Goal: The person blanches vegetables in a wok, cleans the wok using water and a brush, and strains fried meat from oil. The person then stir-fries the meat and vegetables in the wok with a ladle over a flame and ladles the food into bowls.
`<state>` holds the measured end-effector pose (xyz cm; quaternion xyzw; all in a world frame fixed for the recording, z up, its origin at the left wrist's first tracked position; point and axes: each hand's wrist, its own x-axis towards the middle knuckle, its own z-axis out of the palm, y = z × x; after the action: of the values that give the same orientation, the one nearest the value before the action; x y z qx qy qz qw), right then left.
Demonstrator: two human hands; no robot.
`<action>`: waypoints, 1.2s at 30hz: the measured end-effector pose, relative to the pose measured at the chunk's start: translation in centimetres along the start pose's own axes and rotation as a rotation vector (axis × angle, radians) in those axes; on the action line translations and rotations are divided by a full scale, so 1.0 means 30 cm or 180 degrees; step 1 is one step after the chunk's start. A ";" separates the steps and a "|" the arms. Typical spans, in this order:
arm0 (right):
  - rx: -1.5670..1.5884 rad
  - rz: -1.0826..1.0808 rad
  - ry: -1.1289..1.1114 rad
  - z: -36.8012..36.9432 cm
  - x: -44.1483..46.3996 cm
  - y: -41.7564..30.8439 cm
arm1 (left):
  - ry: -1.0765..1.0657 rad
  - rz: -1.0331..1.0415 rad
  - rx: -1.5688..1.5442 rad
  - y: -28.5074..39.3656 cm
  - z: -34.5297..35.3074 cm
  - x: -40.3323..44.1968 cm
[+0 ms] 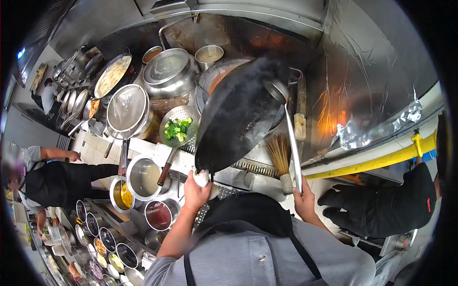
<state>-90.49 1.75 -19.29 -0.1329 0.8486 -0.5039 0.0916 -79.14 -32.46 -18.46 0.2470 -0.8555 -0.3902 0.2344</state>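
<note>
My left hand [196,192] is closed around a white cloth [201,178] at the near rim of a large black wok [222,131]. The wok tilts up over the stove, with steam or smoke rising from it. In my right hand [304,201] is the long metal handle of a ladle [292,138]; its bowl lies at the right side of the wok. A bamboo wok brush [279,152] stands just left of the ladle handle. Left of the wok, a perforated strainer [186,113] with a wooden handle holds broccoli [176,129].
A fine mesh sieve [128,108] rests over a pot at left. Below it are a pot of pale liquid [144,178] and a pot of red liquid [159,214]. Foil [353,133] lines the right ledge by a yellow pipe [381,159]. Co-workers [62,183] stand at left and right.
</note>
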 end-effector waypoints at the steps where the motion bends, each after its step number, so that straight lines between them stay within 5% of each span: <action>1: 0.0066 -0.0075 0.0034 0.001 0.012 0.011 | -0.0029 0.0034 -0.0032 0.009 0.001 0.004; 5: -0.0072 -0.0872 0.0062 0.037 0.220 0.067 | -0.0935 -0.0742 -0.0983 -0.023 0.067 0.118; 8: -0.0332 -0.0524 -0.0297 0.035 0.330 -0.123 | -0.0852 -0.2065 -0.2506 -0.007 0.175 0.227; 10: 0.1485 0.0461 -0.0787 0.031 0.347 -0.207 | -0.1276 -0.2578 -0.3083 -0.098 0.264 0.284; 12: 0.1818 0.0557 -0.0864 0.009 0.326 -0.268 | -0.1550 -0.2426 -0.3870 -0.119 0.327 0.313; 19: 0.1909 0.0673 -0.1622 -0.071 0.184 -0.398 | -0.1471 -0.2421 -0.3900 -0.079 0.406 0.413; 24: 0.1488 0.0842 -0.2437 -0.108 0.036 -0.502 | -0.2709 -0.1981 -0.4646 -0.192 0.436 0.457; 29: 0.1404 0.1279 -0.4059 0.159 -0.117 -0.674 | -0.1342 -0.0930 -0.1950 -0.292 0.150 0.013; 36: 0.0683 0.0504 -0.6243 1.045 -0.650 -1.131 | 0.0232 -0.1340 -0.2851 -0.429 -0.719 -0.992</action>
<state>-58.41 -33.61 -3.93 -0.4252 0.3531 -0.2373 0.7988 -40.37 -33.73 -22.11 0.3029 -0.5266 -0.7494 0.2633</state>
